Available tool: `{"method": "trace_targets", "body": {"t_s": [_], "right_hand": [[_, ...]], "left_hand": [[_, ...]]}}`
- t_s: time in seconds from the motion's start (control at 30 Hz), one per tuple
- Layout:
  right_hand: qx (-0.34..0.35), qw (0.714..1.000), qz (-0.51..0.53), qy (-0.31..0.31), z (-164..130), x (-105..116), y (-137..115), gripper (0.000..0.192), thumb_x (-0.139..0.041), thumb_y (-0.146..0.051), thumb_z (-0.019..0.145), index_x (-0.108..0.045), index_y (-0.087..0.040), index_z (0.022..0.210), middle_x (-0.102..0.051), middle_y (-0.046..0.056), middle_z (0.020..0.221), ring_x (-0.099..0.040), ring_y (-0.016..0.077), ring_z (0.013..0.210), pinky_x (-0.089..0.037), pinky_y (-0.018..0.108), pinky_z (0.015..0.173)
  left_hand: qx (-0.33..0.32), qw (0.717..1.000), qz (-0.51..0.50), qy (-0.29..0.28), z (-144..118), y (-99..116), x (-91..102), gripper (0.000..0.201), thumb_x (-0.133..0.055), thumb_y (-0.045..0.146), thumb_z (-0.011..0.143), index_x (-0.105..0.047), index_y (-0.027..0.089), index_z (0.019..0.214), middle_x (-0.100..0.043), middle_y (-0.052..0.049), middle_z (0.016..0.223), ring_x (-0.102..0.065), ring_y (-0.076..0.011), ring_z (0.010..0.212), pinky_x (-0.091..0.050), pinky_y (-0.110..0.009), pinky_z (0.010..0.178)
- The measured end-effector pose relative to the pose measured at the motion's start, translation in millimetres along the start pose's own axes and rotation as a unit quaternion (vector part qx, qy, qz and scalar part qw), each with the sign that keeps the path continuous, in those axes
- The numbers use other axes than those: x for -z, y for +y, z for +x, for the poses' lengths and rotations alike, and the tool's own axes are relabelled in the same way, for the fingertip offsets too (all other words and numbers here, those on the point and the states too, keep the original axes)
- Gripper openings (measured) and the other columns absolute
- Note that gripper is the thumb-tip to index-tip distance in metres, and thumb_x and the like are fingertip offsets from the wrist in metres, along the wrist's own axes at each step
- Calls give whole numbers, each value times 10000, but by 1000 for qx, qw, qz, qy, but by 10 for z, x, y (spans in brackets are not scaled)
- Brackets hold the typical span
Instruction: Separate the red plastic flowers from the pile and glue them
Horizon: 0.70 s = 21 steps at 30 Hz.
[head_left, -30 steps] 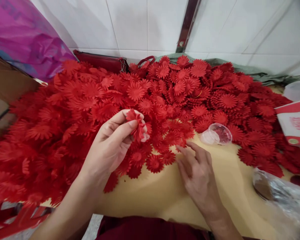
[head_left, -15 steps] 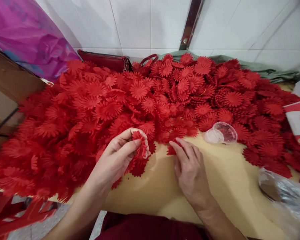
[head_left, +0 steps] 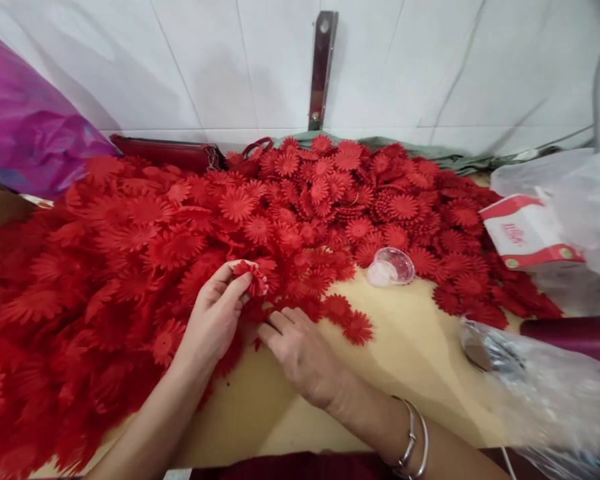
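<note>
One bunch of red, notch-edged, fabric-like flowers point(head_left: 256, 282) is pinched by fingers of the left hand point(head_left: 217, 312), at eleven o'clock from the right hand point(head_left: 303, 357), whose fingers' hold I cannot tell; gentle pressure should spare petals.

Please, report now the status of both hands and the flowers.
Left hand: pinching red petals. Right hand: at edge of pile, hold unclear. Cup: apart, right of both hands.
</note>
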State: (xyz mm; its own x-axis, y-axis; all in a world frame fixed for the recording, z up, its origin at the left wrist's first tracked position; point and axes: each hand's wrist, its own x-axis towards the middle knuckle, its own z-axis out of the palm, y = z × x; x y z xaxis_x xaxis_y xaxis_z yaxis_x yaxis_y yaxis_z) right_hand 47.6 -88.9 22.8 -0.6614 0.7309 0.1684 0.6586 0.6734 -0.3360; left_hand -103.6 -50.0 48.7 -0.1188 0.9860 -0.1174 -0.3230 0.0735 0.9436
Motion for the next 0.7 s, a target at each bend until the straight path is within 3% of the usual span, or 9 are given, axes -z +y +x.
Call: {"method": "trace_targets", "body": {"t_s": [0.1,0.2,0.3,0.37,0.47,0.57,0.63,0.7], "right_hand": [[-25,999,-16,38,-171,112,74,269,-485,-190,1018,-631,-201,1243,-671,103,1231,-561,284,1145,-499,456,967],[-70,991,-36,104,-385,136,173,364,-525,-224,1007,-576,-232,1367,-538,132,1484,-420,336,1391,-425,543,1101],[-111,984,-41,130,-573,111,378,467,-605,-310,972,-545,-217,1427,-409,185,1586,-322,377,1480,-391,608,1141],[-128,983,-35,125,-650,100,551,571,-641,-407,948,-512,-221,1472,-361,192,1620,-304,389,1501,-393,630,1148],[-135,986,15,94,-653,125,753,602,-628,-404,956,-462,-278,1521,-359,143,1639,-357,343,1495,-396,611,1172],[-142,986,67,60,-520,186,805,618,-595,-277,969,-406,-314,1556,-354,122,1645,-367,305,1507,-374,590,1201],[-144,984,85,60,-376,223,779,665,-586,-188,946,-387,-316,1567,-389,135,1611,-388,303,1496,-388,585,1193],[-131,984,106,55,-218,255,738,696,-563,-91,907,-408,-288,1556,-488,143,1504,-497,279,1405,-444,535,1157]], "left_hand": [[-30,998,9,-58,-110,157,-90,90,-731,250,859,-723,186,921,-724,-21,866,-655,-116,756,-533,-191,734],[28,973,43,-223,-256,295,-191,73,-657,237,898,-717,200,916,-719,-30,791,-656,-132,664,-536,-220,654],[143,875,132,-443,-390,245,-301,148,-591,115,842,-721,179,874,-717,-40,774,-667,-137,654,-535,-229,644],[149,815,198,-523,-478,57,-379,198,-617,81,746,-729,172,882,-728,-30,796,-668,-135,686,-529,-211,657],[114,770,254,-574,-622,-381,-504,220,-649,140,715,-737,194,910,-743,-4,800,-656,-124,668,-512,-187,634],[41,753,259,-604,-734,-792,-660,227,-662,133,675,-717,198,885,-741,-1,804,-659,-142,685,-524,-207,671],[-30,754,241,-610,-737,-956,-776,199,-646,123,673,-695,190,853,-752,-35,864,-680,-175,763,-549,-237,756],[-83,750,209,-622,-662,-1013,-867,159,-630,119,669,-681,188,803,-762,-74,921,-700,-223,874,-557,-273,849]]}}
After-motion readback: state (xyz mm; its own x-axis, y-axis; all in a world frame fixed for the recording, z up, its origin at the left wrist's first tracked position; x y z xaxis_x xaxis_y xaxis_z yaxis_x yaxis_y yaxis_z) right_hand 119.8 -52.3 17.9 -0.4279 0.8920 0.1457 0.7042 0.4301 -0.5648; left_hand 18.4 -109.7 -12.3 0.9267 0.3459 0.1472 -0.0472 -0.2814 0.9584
